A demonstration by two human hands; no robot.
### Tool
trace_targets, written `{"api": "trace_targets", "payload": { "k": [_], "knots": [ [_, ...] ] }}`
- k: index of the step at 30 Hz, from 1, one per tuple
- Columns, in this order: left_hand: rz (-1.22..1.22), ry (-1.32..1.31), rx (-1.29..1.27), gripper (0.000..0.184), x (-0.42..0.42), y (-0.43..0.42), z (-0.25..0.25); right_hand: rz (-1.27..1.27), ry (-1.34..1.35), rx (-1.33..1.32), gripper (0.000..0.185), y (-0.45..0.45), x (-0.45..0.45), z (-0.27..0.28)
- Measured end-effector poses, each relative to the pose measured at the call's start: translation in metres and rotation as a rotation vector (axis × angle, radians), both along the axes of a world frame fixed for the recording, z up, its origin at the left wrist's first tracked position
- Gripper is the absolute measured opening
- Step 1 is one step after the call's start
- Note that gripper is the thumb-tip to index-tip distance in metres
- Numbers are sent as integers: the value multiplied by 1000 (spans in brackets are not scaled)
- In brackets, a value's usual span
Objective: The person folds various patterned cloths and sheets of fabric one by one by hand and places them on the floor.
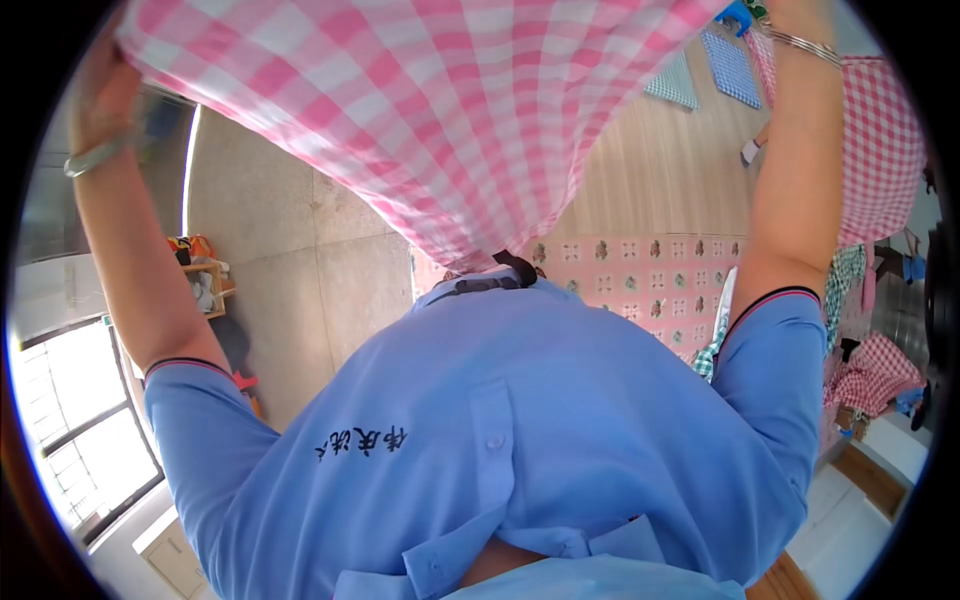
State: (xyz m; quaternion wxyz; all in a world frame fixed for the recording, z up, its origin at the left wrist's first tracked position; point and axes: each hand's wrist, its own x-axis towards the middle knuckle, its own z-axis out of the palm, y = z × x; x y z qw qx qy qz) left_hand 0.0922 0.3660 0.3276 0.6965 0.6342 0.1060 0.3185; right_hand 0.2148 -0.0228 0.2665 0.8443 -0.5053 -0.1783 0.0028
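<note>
A large pink-and-white checked cloth [430, 110] is stretched across the top of the head view, its gathered lower part hanging against my waist. My left hand [103, 85], raised at the upper left with a pale bangle on the wrist, is closed on the cloth's corner. At the upper right, my right hand [800, 14] is lifted about as high, below it thin silver bangles. The frame's top edge cuts off its fingers, so its grip is hidden.
A pink patterned table cover [650, 285] lies ahead. Beyond are a blue checked folded cloth [731, 68] and a grey-green one [674, 82]. Red checked fabric [880, 150] hangs at right; a crumpled piece [878, 372] lies below. A wooden shelf [212, 288] stands left.
</note>
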Motion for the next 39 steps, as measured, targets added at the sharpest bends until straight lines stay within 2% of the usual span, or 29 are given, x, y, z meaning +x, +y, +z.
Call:
{"api": "trace_targets", "payload": {
  "k": [1,3,5,7,9,11,12,13,15,16,17,18,19,21,23,24,26,27,29,30,31,32,33,34,35,36,38,39],
  "knots": [
    [32,-236,47,37,0,-5,3,-357,-581,-505,30,-10,-25,9],
    [24,-171,18,35,7,10,-5,-698,-1157,-1017,29,-4,-40,11],
    [-1,-74,-28,31,20,33,-13,17,-61,-112,27,28,-37,8],
    [-23,-22,-48,29,22,44,-14,5,-34,-139,27,-2,0,12],
    [-78,-79,-85,29,20,46,-15,-11,-6,-170,27,-13,-6,15],
    [-107,-45,-73,29,11,41,-14,-799,-1009,-1058,28,-9,-54,19],
    [-121,-11,-61,29,12,40,-13,-808,-1012,-1060,28,-10,-52,14],
    [-128,37,-52,29,24,43,-13,-303,-618,-613,29,-7,-36,7],
    [-141,124,-29,29,31,44,-13,172,-205,-150,29,-9,-13,2],
    [-23,188,-60,29,39,38,-13,-15,-134,-230,29,-11,-2,6],
    [-23,183,-60,29,36,31,-16,-201,-64,-309,30,-13,1,8],
    [-23,51,-36,30,34,25,-20,-201,-61,-309,30,-17,0,6],
    [-27,-73,-10,31,35,15,-23,-526,-418,-650,30,-9,-20,8],
    [-36,-178,-1,31,22,0,-14,-855,-796,-987,30,-9,-44,9],
    [-93,76,-10,33,27,6,-8,-109,-123,-221,29,-13,-31,8],
    [-92,67,-7,33,25,22,-10,-110,-132,-218,29,-15,-34,6],
    [-226,266,202,40,12,57,-26,-2,-294,-219,27,-22,-58,1],
    [-230,263,203,40,2,55,-37,47,-368,-219,26,-30,-71,-7],
    [-340,168,561,38,-30,46,-69,-86,-177,-276,28,-46,-80,-41],
    [-345,272,305,35,-43,28,-84,-270,80,-320,30,-57,-81,-75],
    [-347,366,53,32,-55,12,-99,-68,111,-304,30,-65,-89,-119],
    [-366,445,144,32,-69,34,-117,-82,256,-240,25,-35,-123,-118],
    [-383,520,235,32,-84,61,-137,-12,302,-378,25,-51,-138,-143],
    [-375,519,212,33,-99,71,-158,52,348,-439,24,-57,-154,-150],
    [-367,520,192,34,-116,76,-167,28,341,-426,25,-58,-173,-143],
    [-481,414,297,32,-138,84,-152,-31,287,-451,28,-82,-193,-144],
    [-591,315,396,31,-142,90,-124,-185,2,-414,30,-88,-218,-105],
    [-629,304,349,29,-132,88,-114,-254,-105,-352,30,-84,-222,-90]
  ]
}}
